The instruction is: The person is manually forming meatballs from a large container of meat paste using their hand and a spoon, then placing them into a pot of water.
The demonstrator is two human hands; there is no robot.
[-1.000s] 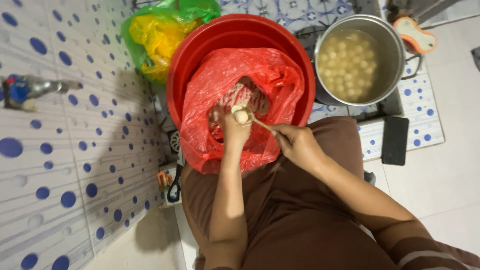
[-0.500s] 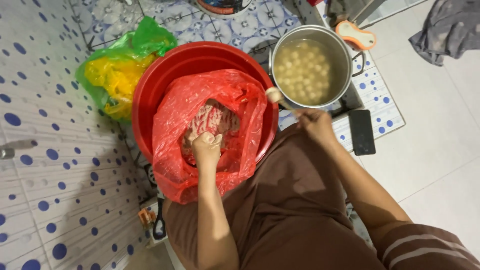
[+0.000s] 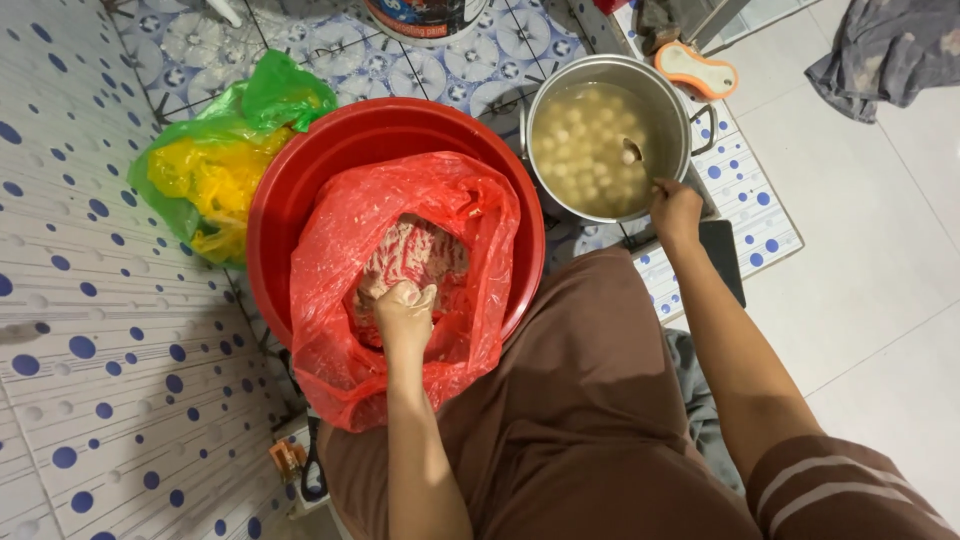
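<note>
A tiled floor, white with blue dots on one side and patterned blue tiles at the top, holds the work, with plain pale tiles to the right. A red basin (image 3: 290,190) sits in the middle, lined with a red bag (image 3: 470,230) that holds a pinkish paste (image 3: 415,250). The left hand (image 3: 405,315) is down in the bag, fingers curled into the paste and closed around a lump of it. Just right of the basin stands a steel pot (image 3: 680,115) of cloudy water with many pale balls (image 3: 580,150) floating in it. The right hand (image 3: 675,212) rests at the pot's near rim, closed on the handle of a spoon (image 3: 633,152) whose bowl dips into the water. As a judgement, a good share is done: the pot's surface is well covered with balls. Yet a fair mass of paste is left in the bag. A green and yellow bag (image 3: 215,165) lies left of the basin, and a dark flat phone (image 3: 722,260) lies beside the right forearm.
</note>
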